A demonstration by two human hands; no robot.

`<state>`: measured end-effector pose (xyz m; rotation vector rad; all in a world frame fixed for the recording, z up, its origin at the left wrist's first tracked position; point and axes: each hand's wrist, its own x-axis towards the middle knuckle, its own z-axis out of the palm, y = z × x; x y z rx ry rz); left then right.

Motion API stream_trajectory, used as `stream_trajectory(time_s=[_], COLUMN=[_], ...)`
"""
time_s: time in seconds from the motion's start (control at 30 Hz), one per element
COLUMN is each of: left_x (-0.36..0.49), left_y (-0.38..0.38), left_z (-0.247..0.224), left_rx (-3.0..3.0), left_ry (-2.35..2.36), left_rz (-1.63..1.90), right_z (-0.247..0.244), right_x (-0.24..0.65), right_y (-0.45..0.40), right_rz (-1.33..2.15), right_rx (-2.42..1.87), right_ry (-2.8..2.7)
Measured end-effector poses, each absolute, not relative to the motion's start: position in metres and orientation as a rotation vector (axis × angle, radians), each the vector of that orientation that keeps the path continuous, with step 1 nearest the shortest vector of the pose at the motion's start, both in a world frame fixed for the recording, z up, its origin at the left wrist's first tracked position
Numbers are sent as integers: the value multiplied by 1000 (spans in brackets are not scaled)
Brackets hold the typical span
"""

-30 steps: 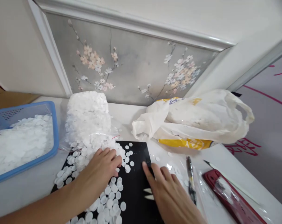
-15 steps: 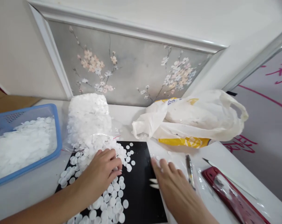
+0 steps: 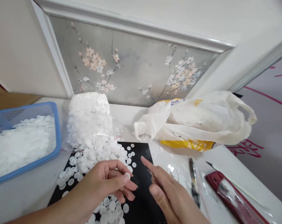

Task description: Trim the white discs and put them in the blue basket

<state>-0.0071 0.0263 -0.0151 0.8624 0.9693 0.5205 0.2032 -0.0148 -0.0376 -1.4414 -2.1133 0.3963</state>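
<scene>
My left hand (image 3: 114, 180) is over the black board (image 3: 141, 174), thumb and fingertips pinched on a small white disc (image 3: 126, 176). To its right, my right hand (image 3: 165, 193) hovers above the board's right edge with its fingers stretched out and the thumb a little apart; a thin dark thing shows between its fingers, too small to make out. A heap of white discs (image 3: 101, 152) spills from a clear plastic bag (image 3: 89, 115) onto the board, and more loose discs lie beneath my left hand.
A blue basket (image 3: 58, 130) of white discs stands at the left. A white and yellow plastic bag (image 3: 201, 121) lies at the back right. Nearer on the right are a pen (image 3: 194, 182), a thin pointed tool (image 3: 238, 186) and a red case (image 3: 234, 196).
My left hand has lifted from the heap and moved right, now showing a disc. My right hand has turned onto its side and moved over the board; discs show on the table beside it.
</scene>
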Motion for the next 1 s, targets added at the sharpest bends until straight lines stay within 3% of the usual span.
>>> stream_trajectory(time_s=[1.0], left_x=[-4], left_y=[15], left_z=[-21], left_rx=[938], left_ry=[911], left_rz=[542], right_z=[-51], right_x=[182], right_y=[-28], right_rz=[320], right_rx=[-1274], right_ry=[-2054])
